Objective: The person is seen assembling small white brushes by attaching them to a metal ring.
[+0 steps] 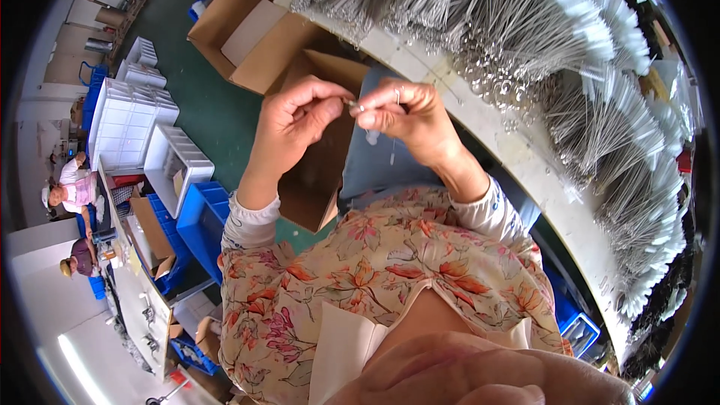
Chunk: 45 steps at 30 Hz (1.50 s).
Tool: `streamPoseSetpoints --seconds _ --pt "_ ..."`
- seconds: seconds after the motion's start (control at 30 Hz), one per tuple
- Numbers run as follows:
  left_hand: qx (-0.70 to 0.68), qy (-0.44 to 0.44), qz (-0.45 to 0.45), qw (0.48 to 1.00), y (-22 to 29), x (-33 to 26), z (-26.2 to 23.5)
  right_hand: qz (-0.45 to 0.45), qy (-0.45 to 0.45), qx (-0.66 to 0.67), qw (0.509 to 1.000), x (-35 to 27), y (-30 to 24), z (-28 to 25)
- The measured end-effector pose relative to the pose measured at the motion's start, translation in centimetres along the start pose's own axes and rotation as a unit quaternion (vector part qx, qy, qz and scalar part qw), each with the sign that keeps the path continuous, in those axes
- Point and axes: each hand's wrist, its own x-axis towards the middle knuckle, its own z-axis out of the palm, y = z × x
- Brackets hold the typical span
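My left hand [296, 121] is closed, thumb and forefinger pinched at a tiny shiny piece [350, 103] in front of my chest. From the other side my right hand [415, 116], with a ring on one finger, pinches at the same piece. Its exact kind is too small to make out, and the fingertips hide most of it. Just below the right fingers shows a small whitish translucent bit [373, 137]. To the right, thin wire brushes [517, 22] with looped ends and white bristle tips lie heaped in bundles on a pale table [420, 60].
Open cardboard boxes [255, 37] stand beyond and beneath my hands. A blue-grey cloth [390, 169] lies under the right hand. Further left are white crates [131, 121], blue bins [202, 217] and a long worktable [150, 307] with two other people [75, 187] near it.
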Motion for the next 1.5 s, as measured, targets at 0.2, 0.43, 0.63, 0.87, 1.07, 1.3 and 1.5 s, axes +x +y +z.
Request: streamPoseSetpoints --seconds 0.2,0.43,0.63,0.87,1.07,1.3,1.5 --pt "0.073 0.035 0.103 0.991 -1.7 0.3 0.5 0.048 0.019 -0.023 0.998 -0.6 -0.3 0.3" --pt "-0.116 0.105 0.13 0.979 -1.6 1.1 1.9 0.001 0.041 -0.137 0.99 0.4 -2.6 1.8" --pt "-0.088 0.183 0.198 0.959 -1.9 1.0 2.6 -0.215 0.094 -0.339 0.911 0.8 -2.8 1.9" --pt "-0.057 0.236 0.238 0.94 -2.4 0.8 3.2 -0.308 0.124 -0.372 0.867 0.9 -1.3 2.4" --pt "-0.008 0.272 0.262 0.926 -2.6 1.3 4.1 -0.344 0.131 -0.388 0.845 1.0 -1.1 2.6" --pt "-0.001 0.284 0.258 0.923 -3.1 1.4 4.5 -0.336 0.113 -0.4 0.846 0.6 -0.4 2.2" --pt "-0.135 0.291 0.295 0.9 -2.7 1.4 5.3 -0.256 0.097 -0.287 0.918 -0.6 0.9 2.2"
